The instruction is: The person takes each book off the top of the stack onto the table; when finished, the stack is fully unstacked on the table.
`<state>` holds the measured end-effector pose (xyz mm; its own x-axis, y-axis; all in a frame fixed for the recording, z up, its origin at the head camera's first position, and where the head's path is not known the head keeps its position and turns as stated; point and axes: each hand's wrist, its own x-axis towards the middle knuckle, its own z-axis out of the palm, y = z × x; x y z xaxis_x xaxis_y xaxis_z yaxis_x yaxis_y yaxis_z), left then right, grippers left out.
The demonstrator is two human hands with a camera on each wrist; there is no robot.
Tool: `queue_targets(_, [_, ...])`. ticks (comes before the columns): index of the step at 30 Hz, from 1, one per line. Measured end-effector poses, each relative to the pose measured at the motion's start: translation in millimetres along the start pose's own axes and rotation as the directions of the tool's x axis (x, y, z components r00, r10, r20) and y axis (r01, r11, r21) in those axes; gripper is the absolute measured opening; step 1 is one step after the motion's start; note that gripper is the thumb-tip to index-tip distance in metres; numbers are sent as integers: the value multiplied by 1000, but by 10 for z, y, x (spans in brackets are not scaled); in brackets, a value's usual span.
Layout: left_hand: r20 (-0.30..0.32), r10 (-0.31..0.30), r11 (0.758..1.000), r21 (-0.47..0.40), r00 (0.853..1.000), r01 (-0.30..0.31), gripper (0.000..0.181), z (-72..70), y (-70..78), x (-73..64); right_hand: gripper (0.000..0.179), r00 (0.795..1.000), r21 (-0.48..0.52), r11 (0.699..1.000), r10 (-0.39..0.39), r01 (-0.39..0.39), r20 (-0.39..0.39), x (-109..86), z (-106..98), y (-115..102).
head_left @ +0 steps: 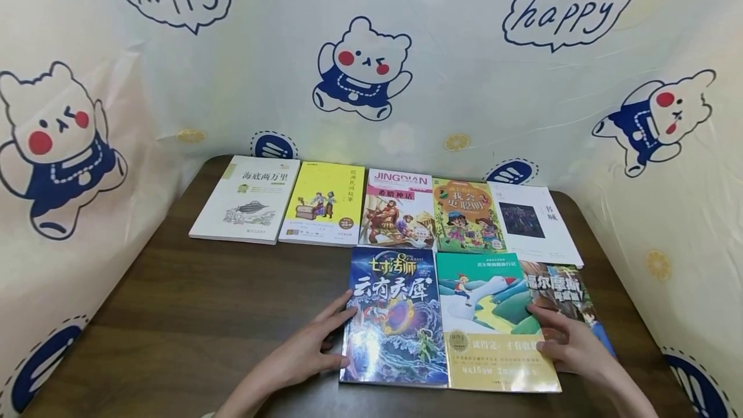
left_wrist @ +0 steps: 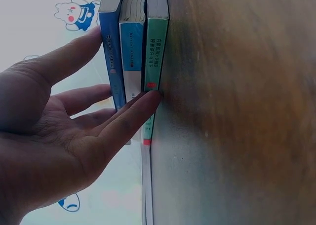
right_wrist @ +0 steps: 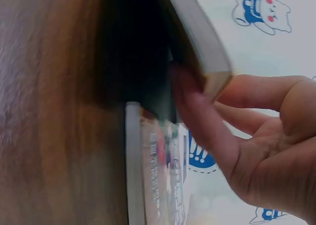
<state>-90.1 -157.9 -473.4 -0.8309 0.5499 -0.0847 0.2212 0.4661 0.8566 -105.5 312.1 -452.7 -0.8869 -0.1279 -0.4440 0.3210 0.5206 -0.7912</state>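
My left hand (head_left: 296,353) rests with loosely extended fingers along the left edge of a blue fantasy-cover book (head_left: 395,315). In the left wrist view this book's blue spine (left_wrist: 111,52) tops a stack, over a blue-and-white spine (left_wrist: 131,47) and a green spine (left_wrist: 153,62) on the table. My right hand (head_left: 574,340) pinches the right edge of a green-and-yellow storybook (head_left: 482,295), fingers above and below it. In the right wrist view the storybook's page edge (right_wrist: 202,37) is tilted, raised off the table. A detective-story book (head_left: 586,302) lies partly hidden under that hand.
Along the back of the brown table (head_left: 174,321) runs a row: a white book (head_left: 244,202), a yellow book (head_left: 322,195), a pink-topped myth book (head_left: 397,208), an orange-and-green book (head_left: 467,218) and another white book (head_left: 540,221). Bear-printed cloth (head_left: 453,69) surrounds the table.
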Motion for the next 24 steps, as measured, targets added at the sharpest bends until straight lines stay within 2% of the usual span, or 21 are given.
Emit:
queue_targets(9, [2, 6, 1000, 1, 1000, -6, 74, -7, 1, 11, 67, 994, -173, 983, -76, 60, -83, 110, 123, -12])
queue_targets(13, [-6, 13, 1000, -11, 1000, -13, 73, -15, 0, 13, 66, 990, -215, 970, -130, 117, -47, 147, 133, -58])
queue_targets(15, [-8, 13, 1000, -12, 1000, -13, 72, -20, -1, 8, 65, 984, -263, 951, -177, 165, -22, 167, 125, -77])
queue_targets(19, [-5, 5, 1000, 4, 1000, -5, 73, -16, -9, -2, 62, 978, -387, 901, -209, 196, 8, 173, 107, -96])
queue_targets(21, [-3, 2, 1000, 11, 1000, -2, 72, -11, -11, 1, 62, 980, -420, 888, -198, 187, 19, 165, 98, -99])
queue_targets(24, [0, -2, 1000, 4, 1000, 2, 72, -7, -13, 14, 63, 986, -415, 895, -165, 161, 25, 160, 89, -109])
